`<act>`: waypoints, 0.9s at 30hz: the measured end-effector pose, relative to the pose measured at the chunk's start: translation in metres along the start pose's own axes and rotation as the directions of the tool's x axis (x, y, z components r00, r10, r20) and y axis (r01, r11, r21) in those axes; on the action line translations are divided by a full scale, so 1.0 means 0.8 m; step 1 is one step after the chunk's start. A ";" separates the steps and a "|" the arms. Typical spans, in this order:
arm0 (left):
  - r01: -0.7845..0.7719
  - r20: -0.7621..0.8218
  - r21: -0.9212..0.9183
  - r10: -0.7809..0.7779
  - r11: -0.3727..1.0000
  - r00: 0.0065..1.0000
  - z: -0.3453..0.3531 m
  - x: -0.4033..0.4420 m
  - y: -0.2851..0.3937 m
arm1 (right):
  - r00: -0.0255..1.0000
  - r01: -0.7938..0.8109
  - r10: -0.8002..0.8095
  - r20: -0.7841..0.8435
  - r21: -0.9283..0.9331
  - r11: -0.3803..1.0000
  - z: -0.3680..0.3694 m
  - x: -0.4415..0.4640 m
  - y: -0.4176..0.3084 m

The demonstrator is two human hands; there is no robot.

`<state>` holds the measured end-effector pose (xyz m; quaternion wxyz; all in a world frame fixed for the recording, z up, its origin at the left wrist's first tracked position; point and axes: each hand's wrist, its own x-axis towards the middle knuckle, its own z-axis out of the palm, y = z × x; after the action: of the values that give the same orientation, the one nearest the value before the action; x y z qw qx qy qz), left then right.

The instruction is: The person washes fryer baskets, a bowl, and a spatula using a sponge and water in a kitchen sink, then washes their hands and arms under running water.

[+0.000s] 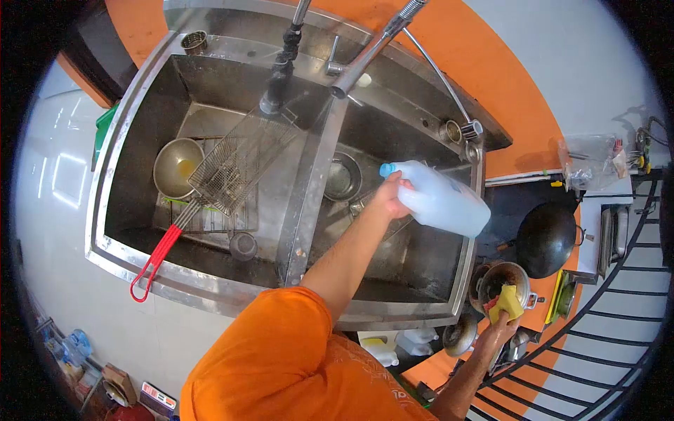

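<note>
My left hand (pixel 393 200) is closed around the handle of a translucent white plastic jug (pixel 449 203) with a blue cap (pixel 387 170). The jug lies nearly sideways over the right basin, cap end to the left. At the right, my right hand (pixel 503 325) is closed on a yellow sponge (pixel 510 303). A reddish bit shows beside the sponge. Both are at the near rim of a metal pot (pixel 503 270) with a dark, stained inside; whether the sponge touches it I cannot tell. Below the jug, a round metal pan (pixel 342 177) sits in the right basin.
A wire fry basket (pixel 242 165) with a red handle (pixel 159 258) lies across the left basin (pixel 274 259), near a metal bowl (pixel 177 167). Faucets (pixel 372 59) hang over the sink. A black wok (pixel 546 240), a dirty pan (pixel 460 334) and a black rail (pixel 597 351) are at right.
</note>
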<state>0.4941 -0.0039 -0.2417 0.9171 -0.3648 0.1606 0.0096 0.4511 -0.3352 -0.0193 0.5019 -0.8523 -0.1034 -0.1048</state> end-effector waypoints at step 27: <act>0.039 0.065 -0.017 -0.038 0.999 0.997 0.008 -0.009 0.015 | 0.997 -0.056 0.059 0.053 -0.070 0.996 0.011 -0.021 -0.033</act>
<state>0.4877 0.0098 -0.2432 0.9185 -0.3757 0.1237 0.0053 0.4285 -0.3161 -0.0062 0.4722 -0.8742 -0.0888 -0.0704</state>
